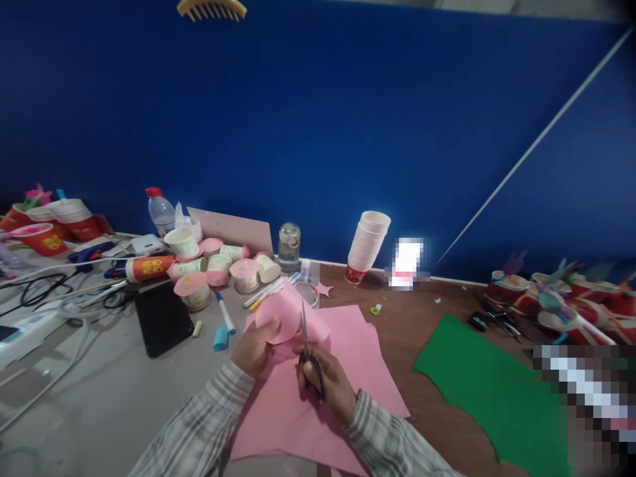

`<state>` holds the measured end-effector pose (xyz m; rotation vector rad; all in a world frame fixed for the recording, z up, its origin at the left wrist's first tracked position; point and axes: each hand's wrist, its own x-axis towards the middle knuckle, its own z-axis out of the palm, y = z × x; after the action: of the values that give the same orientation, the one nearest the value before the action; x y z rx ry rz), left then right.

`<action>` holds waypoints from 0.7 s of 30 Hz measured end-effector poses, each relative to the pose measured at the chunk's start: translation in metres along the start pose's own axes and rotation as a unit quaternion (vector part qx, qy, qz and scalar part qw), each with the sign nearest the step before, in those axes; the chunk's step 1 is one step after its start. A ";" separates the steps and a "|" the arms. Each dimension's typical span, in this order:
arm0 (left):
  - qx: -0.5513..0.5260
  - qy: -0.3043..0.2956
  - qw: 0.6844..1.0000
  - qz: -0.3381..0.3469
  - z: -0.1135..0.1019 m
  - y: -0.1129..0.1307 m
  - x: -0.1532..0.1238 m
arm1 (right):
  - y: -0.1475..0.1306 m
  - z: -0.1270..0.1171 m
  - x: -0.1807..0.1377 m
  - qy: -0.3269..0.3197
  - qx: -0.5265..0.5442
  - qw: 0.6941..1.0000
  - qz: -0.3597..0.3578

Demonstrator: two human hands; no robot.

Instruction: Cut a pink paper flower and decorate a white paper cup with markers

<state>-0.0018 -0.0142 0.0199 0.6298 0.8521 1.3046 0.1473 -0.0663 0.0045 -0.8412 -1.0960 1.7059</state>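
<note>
My left hand (256, 348) pinches a round piece of pink paper (285, 315), lifted above a large pink sheet (358, 358) lying on the table. My right hand (328, 384) grips dark-handled scissors (307, 338), blades pointing up into the pink piece. Both sleeves are grey plaid.
Pink-topped paper cups (218, 268) cluster behind, with markers (226, 318), a black phone (161, 318), a plastic bottle (159, 211), a glass jar (289, 246) and a leaning cup stack (368, 246). A green sheet (489, 391) lies right. Red cups (546, 298) sit far right; cables (44, 291) lie left.
</note>
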 end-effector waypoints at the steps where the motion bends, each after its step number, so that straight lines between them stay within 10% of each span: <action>1: -0.004 0.003 1.000 -0.006 0.002 0.000 -0.002 | 0.000 0.000 0.000 -0.005 -0.006 1.000 -0.001; 21: -0.011 -0.034 0.999 -0.016 0.006 -0.005 -0.005 | -0.011 -0.009 0.006 -0.014 -0.036 0.999 -0.004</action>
<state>0.0059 -0.0192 0.0199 0.6376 0.7888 1.2555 0.1570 -0.0554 0.0111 -0.8593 -1.1840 1.6853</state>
